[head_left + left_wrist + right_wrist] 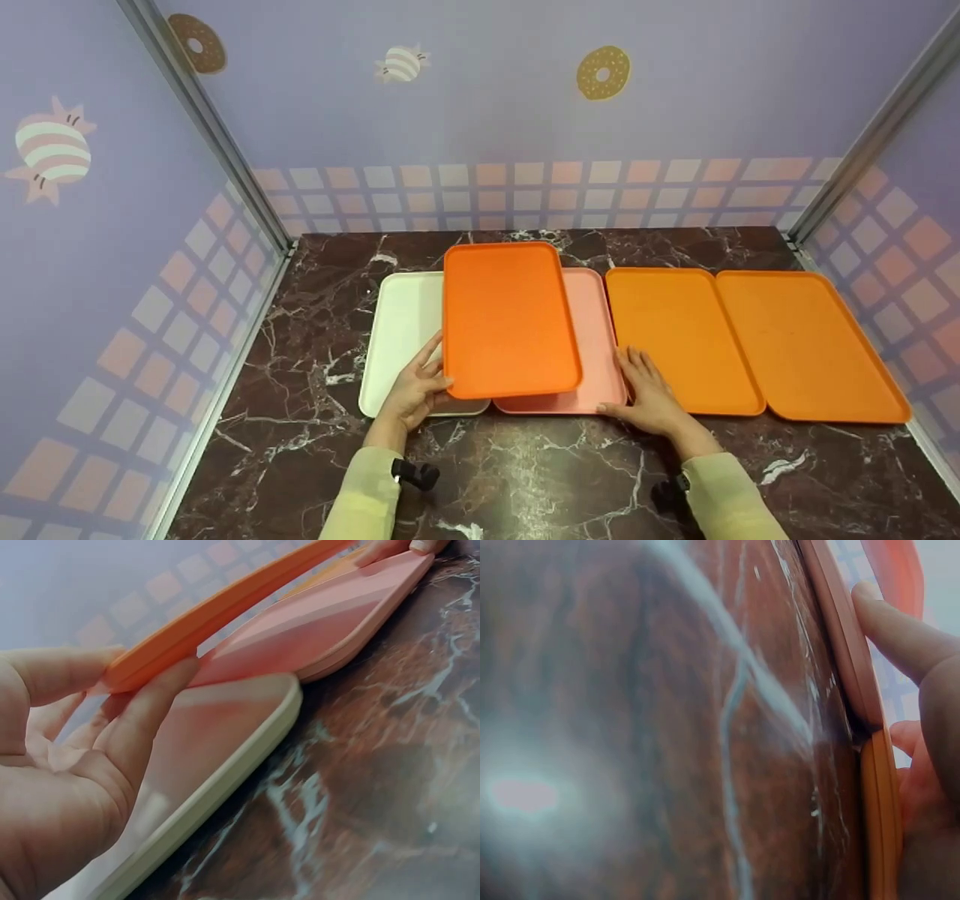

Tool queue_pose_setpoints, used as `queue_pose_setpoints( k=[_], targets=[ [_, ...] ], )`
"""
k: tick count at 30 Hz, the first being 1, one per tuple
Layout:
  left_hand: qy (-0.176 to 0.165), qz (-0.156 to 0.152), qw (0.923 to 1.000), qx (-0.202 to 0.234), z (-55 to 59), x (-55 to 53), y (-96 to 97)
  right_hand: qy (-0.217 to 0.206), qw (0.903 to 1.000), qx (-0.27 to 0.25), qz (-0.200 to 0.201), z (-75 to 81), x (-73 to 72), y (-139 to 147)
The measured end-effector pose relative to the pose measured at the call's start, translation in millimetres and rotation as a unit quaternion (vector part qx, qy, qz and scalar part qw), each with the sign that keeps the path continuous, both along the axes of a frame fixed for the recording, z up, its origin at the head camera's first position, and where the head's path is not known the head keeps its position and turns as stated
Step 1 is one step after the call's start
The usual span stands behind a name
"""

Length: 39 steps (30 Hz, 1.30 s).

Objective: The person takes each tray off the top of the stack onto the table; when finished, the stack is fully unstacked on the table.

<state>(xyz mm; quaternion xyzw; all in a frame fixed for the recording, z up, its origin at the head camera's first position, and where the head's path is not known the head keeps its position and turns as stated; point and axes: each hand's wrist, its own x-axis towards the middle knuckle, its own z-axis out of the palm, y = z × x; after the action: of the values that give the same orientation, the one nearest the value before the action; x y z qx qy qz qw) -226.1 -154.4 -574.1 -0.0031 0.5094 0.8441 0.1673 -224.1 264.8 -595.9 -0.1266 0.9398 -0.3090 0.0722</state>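
Note:
My left hand [416,390] holds a bright orange-red tray [510,322] by its lower left corner, pinched between thumb and fingers. In the left wrist view, this tray [225,607] is raised and tilted above a white tray [225,735] and a pink tray [315,630]. From the head, it hides parts of both the white tray [401,322] and the pink tray [596,345]. My right hand [649,397] rests at the pink tray's near right corner, thumb on the pink tray and fingers extended along its seam with a yellow-orange tray [675,330].
Another yellow-orange tray [810,345] lies at the far right of the row, close to the right wall. The trays lie on a dark red-brown marbled table [300,450]. Lilac panels [487,112] printed with sweets and doughnuts enclose the table behind and at both sides.

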Motion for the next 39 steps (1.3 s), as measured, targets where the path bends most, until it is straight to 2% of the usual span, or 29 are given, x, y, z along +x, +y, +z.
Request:
queue_pose_setpoints(
  k=[5,12,20,24,27,30,34,39],
  targets=[
    [0.009,-0.004,0.9998,0.017,0.1,2.2,-13.7,-0.012,0.9999,0.003,-0.002,0.2,0.2,-0.2],
    [0.025,-0.013,0.9995,0.013,3.3,7.7,-35.1,-0.015,0.9998,0.010,-0.004,-0.5,0.2,0.2],
    [0.032,0.012,0.9993,0.012,7.2,15.6,-63.1,-0.030,0.9993,0.020,-0.005,0.0,-1.2,-0.1],
    [0.029,0.039,0.9988,0.003,8.6,20.7,-77.5,-0.034,0.9992,0.018,-0.006,0.8,-1.0,-0.1],
    [0.036,0.062,0.9974,-0.002,8.5,25.0,-88.1,-0.032,0.9993,0.017,-0.008,1.4,-0.6,0.3],
    [0.058,0.071,0.9958,-0.003,7.1,29.2,-99.9,-0.026,0.9995,0.017,-0.006,2.5,-0.1,0.0],
    [0.086,0.068,0.9938,0.018,4.4,34.3,-116.9,-0.020,0.9996,0.019,-0.006,3.2,0.7,-0.3],
    [0.114,0.059,0.9881,0.085,1.1,39.2,-136.2,-0.015,0.9997,0.020,-0.006,2.4,0.7,-0.3]
  ],
)
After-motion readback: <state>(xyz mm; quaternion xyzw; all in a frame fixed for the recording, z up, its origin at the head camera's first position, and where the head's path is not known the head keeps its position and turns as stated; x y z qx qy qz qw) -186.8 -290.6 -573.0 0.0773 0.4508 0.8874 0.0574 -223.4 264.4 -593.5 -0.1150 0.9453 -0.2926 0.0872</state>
